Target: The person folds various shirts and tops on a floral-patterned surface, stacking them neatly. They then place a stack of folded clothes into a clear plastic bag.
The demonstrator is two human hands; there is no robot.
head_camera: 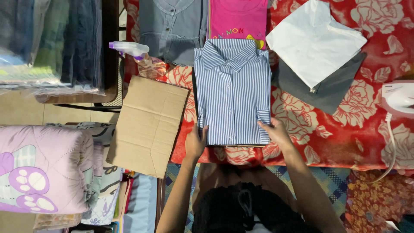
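A folded blue-and-white striped shirt (233,90) lies collar-up on a red floral cloth (345,129). My left hand (196,141) grips its lower left corner. My right hand (276,131) holds the lower right corner by the folded cuff. A thin board edge shows under the shirt's bottom hem. Both forearms reach up from the bottom of the view.
A brown cardboard sheet (148,125) lies left of the shirt. A spray bottle (129,48) sits above it. Folded grey (172,30), pink (237,19), white (312,41) and dark grey (332,88) garments lie behind. A white iron (399,98) is at right; folded bedding (41,168) at left.
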